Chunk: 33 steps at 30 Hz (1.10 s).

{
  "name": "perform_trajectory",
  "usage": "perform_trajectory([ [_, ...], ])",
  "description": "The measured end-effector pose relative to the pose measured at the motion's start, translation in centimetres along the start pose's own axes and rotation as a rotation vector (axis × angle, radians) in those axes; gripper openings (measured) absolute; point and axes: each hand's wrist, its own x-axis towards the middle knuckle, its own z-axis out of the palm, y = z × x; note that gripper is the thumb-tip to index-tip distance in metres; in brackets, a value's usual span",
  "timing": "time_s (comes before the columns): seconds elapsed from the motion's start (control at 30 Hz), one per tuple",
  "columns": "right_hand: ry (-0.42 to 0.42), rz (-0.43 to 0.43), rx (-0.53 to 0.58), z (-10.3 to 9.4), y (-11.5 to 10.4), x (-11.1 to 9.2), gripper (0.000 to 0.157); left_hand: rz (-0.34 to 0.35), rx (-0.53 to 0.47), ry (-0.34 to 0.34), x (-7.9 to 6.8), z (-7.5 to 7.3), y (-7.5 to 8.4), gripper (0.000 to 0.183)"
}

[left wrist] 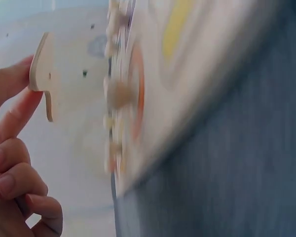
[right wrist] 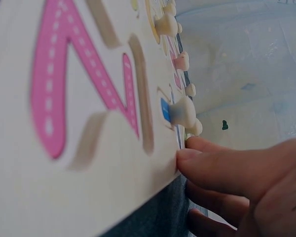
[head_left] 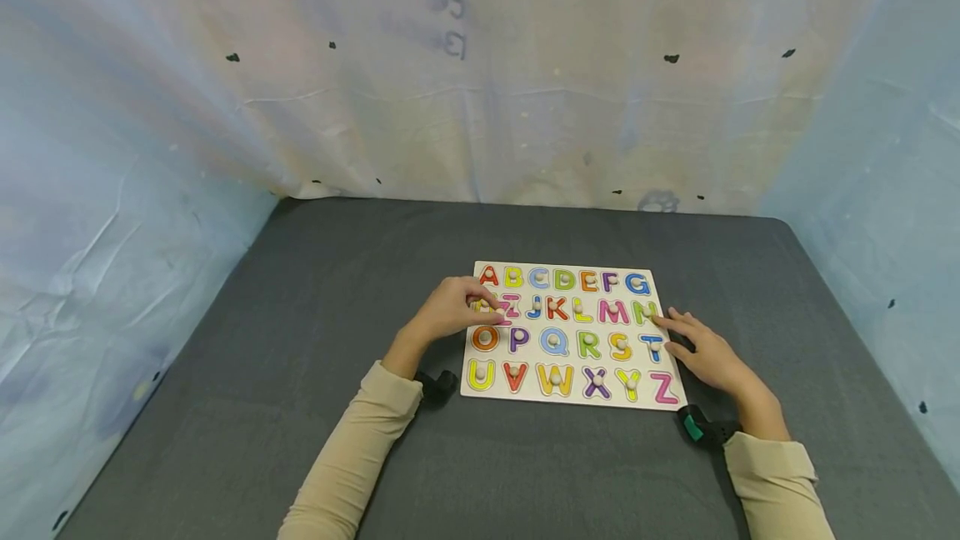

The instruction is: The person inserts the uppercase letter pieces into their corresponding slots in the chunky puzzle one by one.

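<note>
The pale wooden alphabet board lies on the dark table, with coloured letter pieces that have small round knobs. My left hand holds a pink letter piece, which looks like the Z, over the board's left side. In the left wrist view thumb and finger pinch this wooden piece, raised off the board with its plain back showing. My right hand rests at the board's right edge, fingertips touching beside the N and T. The Z slot at the lower right has a pink printed base without a knob.
The dark grey table surrounds the board. A pale, wrinkled sheet hangs behind it, with bluish sheets at both sides. Black wrist devices sit at both wrists, close to the board's lower edge.
</note>
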Motion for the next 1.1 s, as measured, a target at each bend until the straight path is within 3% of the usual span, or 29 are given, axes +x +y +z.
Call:
perform_trajectory([
  [0.47, 0.005, 0.0, -0.018, 0.0, 0.1, 0.2, 0.05, 0.114, 0.01, -0.043, 1.0, 3.4, 3.4, 0.02],
  [0.83, 0.006, 0.0, -0.027, 0.1, 0.3, 0.2, 0.05, 0.041, -0.054, -0.006, 1.2, 5.7, 6.2, 0.017],
  [1.1, 0.006, 0.002, -0.031, 0.0, 0.3, 0.1, 0.05, -0.028, -0.086, 0.033, 1.0, 8.3, 8.0, 0.019],
])
